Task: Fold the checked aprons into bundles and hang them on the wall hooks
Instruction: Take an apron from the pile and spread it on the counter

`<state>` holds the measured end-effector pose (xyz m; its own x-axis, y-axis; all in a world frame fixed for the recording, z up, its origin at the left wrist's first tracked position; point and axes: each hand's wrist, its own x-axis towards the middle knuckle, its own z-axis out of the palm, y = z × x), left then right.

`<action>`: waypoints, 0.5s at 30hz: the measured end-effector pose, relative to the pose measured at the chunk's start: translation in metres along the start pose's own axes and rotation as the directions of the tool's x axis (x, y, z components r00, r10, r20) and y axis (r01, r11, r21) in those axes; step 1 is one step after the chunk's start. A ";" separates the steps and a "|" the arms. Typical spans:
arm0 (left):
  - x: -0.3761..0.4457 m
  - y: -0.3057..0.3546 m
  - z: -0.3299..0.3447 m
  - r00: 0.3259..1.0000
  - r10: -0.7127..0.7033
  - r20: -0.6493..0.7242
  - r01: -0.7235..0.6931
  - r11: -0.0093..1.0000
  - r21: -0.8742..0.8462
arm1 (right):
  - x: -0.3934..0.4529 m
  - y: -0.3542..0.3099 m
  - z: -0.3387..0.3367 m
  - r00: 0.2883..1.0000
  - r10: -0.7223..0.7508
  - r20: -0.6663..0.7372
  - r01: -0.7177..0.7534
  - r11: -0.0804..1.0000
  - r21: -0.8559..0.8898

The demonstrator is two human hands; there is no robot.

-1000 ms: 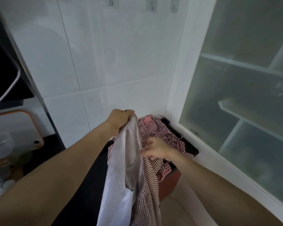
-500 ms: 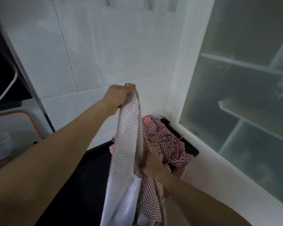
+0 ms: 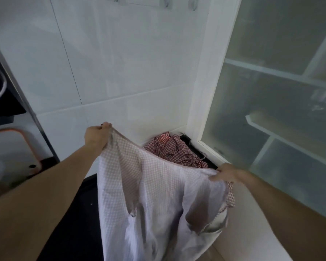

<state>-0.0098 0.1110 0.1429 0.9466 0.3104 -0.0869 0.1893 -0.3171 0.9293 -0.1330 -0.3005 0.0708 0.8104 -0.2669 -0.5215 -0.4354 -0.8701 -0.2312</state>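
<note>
Both hands hold one pale checked apron [image 3: 154,194] spread in the air: left hand [image 3: 96,135] pinches a top corner, right hand [image 3: 227,173] grips the other, its fingers partly hidden by cloth. Red checked aprons [image 3: 174,151] lie heaped behind; the wall hooks [image 3: 167,0] are cut off at the top edge.

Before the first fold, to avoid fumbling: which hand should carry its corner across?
Probably the right hand: it pinches the lower corner of the checked apron, while the left hand holds the higher corner as anchor.
</note>
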 end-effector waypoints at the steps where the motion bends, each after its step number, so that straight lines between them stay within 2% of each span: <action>1: 0.000 -0.003 0.003 1.000 -0.024 -0.003 0.024 1.000 0.005 | -0.005 0.004 -0.011 1.000 -0.002 -0.008 0.002 0.999 0.041; 4: -0.003 -0.004 0.014 0.998 -0.051 0.029 0.052 0.999 -0.010 | -0.013 0.009 -0.036 0.998 0.017 0.060 -0.028 0.983 0.183; 7: -0.011 0.004 0.031 0.991 -0.065 0.117 0.081 0.986 -0.144 | -0.029 0.007 -0.044 0.960 0.072 0.271 -0.103 0.990 0.100; 8: -0.014 0.006 0.037 0.986 -0.080 0.148 0.107 0.977 -0.185 | -0.032 0.007 -0.044 0.942 0.062 0.330 -0.109 0.986 0.124; 10: -0.020 0.011 0.050 0.974 -0.100 0.201 0.149 0.959 -0.242 | -0.043 0.003 -0.043 0.919 -0.040 0.392 -0.099 0.939 0.329; 12: -0.027 0.013 0.063 0.963 -0.100 0.251 0.165 0.954 -0.250 | -0.051 -0.002 -0.042 0.916 -0.190 0.352 -0.066 0.796 0.601; 15: -0.040 0.012 0.081 0.940 -0.070 0.335 0.184 0.929 -0.320 | -0.049 -0.011 -0.038 0.945 -0.303 0.120 0.069 0.548 0.833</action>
<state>-0.0243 0.0223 0.1288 0.9635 0.0141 -0.2673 0.2663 0.0496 0.9626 -0.1530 -0.2935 0.1299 0.8507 0.0608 -0.5221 -0.5093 -0.1503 -0.8474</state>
